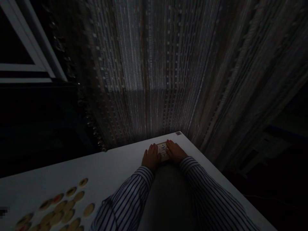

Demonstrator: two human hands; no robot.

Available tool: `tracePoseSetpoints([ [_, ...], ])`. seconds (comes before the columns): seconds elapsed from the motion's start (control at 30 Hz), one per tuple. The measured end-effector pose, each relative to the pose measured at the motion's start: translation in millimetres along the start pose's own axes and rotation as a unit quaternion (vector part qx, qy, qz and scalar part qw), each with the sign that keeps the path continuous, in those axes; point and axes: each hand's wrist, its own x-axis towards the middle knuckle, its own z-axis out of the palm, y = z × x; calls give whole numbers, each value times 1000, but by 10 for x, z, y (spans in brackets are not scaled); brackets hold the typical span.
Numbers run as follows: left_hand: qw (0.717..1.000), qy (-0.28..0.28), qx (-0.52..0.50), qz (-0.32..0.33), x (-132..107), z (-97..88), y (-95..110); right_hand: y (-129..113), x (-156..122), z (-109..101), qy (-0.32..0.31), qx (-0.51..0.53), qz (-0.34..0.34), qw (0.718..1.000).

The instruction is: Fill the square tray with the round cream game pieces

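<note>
A small pale box (pixel 163 153) with dark written characters on its top and a brownish far edge lies on the white table. My left hand (pixel 151 157) rests along the box's left side, fingers pointing forward and thumb near its front. On the opposite side, my right hand (pixel 176 152) has its fingers at the right edge, with the thumb over the top. The box is held between both hands. Striped sleeves cover both wrists. The dim light hides the box's near edge and whether anything is inside it.
Several round wooden discs (pixel 56 218), some with dark or red marks, lie at the table's (pixel 106 173) lower left. A small dark label (pixel 178 133) sits at the far corner. Striped curtains (pixel 149 70) hang behind the table. A pale frame (pixel 33 51) stands upper left.
</note>
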Motion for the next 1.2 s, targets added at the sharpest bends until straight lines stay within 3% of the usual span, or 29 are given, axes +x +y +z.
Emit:
tracePoseSetpoints([
  [0.17,1000,5,-3,5,-3,25,-8,44,-256,17,34,-28,-100,994],
  [0.33,1000,17,-12,13,10,-3,-14,138,-336,142,55,-34,-131,989],
  [0.5,998,47,-28,34,-23,-44,-1,195,-314,249,78,-33,-128,988],
  [0.63,991,87,-52,91,-168,-22,5,219,-313,300,108,-33,-136,984],
  [0.77,986,80,-62,136,-297,5,6,232,-297,316,110,-35,-146,982],
  [1.2,985,64,-121,103,-353,24,56,186,-431,124,94,1,-120,988],
])
